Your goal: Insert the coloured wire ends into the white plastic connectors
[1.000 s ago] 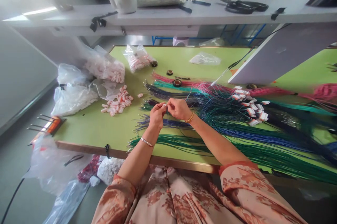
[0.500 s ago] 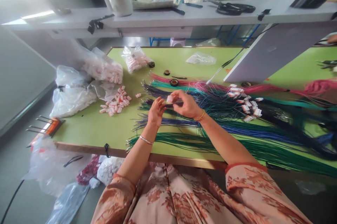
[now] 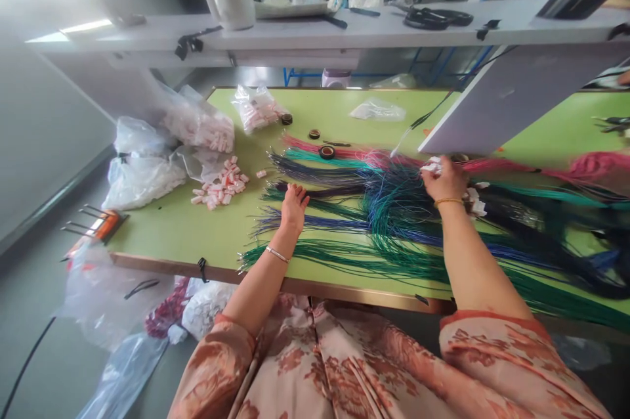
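My left hand [image 3: 294, 207] is over the dark wire bundle [image 3: 339, 192] near its metal-tipped left ends. Its fingers are loosely bent and a little apart, and I see nothing held in them. Farther right, my right hand [image 3: 447, 180] is closed around a white plastic connector [image 3: 432, 166] above the wires. Several more white connectors [image 3: 476, 202] show beside and partly under that hand. Between the hands lies a tangle of blue and green wires [image 3: 394, 199]. A loose pile of white-and-orange connectors [image 3: 224, 186] sits left of my left hand.
Plastic bags of connectors [image 3: 201, 127] stand at the back left. Tape rolls [image 3: 327, 152] lie behind the wires. Nearer me run blue [image 3: 315, 222] and green wire bundles [image 3: 339, 255]. A raised shelf [image 3: 315, 31] and its slanted support [image 3: 497, 97] bound the back.
My right hand has moved right from beside my left hand to the white connectors, carrying a connector. My left hand stays near the wire ends. The view has shifted slightly.
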A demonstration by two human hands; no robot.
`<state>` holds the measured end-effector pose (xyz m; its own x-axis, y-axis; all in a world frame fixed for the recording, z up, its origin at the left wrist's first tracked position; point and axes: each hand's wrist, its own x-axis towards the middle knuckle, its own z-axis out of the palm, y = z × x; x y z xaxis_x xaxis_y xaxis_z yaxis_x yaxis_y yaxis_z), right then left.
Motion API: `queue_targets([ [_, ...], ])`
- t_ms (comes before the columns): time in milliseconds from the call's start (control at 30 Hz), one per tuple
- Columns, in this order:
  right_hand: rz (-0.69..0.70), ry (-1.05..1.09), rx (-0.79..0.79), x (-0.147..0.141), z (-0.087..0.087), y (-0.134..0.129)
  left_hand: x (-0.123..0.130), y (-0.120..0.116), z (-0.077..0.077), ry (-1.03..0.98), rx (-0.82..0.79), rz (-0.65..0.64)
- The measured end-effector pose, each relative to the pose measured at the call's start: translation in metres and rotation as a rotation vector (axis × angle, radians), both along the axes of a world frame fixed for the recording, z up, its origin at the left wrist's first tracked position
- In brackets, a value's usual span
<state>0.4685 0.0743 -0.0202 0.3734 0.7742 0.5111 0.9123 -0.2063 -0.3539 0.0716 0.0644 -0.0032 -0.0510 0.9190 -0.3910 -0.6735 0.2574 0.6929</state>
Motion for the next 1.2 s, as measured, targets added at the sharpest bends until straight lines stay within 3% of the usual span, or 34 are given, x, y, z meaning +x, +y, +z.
queue_targets([
  [133, -0.06, -0.067, -0.155, -0.019, -0.012, 0.0, 0.001, -0.002, 0.002, 0.166, 0.071, 0.003],
  [267, 0.015, -0.044, -0.178, -0.016, -0.008, 0.006, -0.022, 0.013, 0.027, 0.504, 0.338, 0.081],
  [400, -0.027, 0.167, -0.003, -0.002, 0.009, 0.006, -0.069, 0.052, 0.046, 1.014, 0.503, 0.149],
  [500, -0.082, 0.151, 0.265, -0.018, 0.03, -0.013, -0.103, 0.081, 0.039, 1.484, 0.447, -0.004],
  [567, 0.08, 0.136, 0.335, -0.051, 0.046, -0.033, -0.117, 0.093, 0.027, 1.664, 0.428, -0.102],
  [667, 0.61, 0.258, 0.095, -0.129, 0.059, -0.063, -0.128, 0.102, 0.009, 1.822, 0.452, -0.258],
  [733, 0.913, 0.274, -0.059, -0.182, 0.057, -0.075, -0.131, 0.103, 0.0, 1.89, 0.453, -0.308],
  [800, 1.086, 0.189, -0.197, -0.227, 0.048, -0.08, -0.133, 0.102, -0.004, 1.935, 0.444, -0.308],
  [900, 1.074, -0.066, -0.379, -0.268, 0.033, -0.078, -0.135, 0.098, -0.004, 1.971, 0.416, -0.283],
  [1000, 1.013, -0.233, -0.464, -0.286, 0.027, -0.074, -0.139, 0.091, -0.001, 1.961, 0.412, -0.293],
  [1100, 1.011, -0.25, -0.452, -0.29, 0.027, -0.073, -0.143, 0.083, 0.003, 1.912, 0.4, -0.305],
  [1200, 1.037, -0.117, -0.41, -0.29, 0.027, -0.073, -0.149, 0.076, 0.008, 1.747, 0.404, -0.176],
])
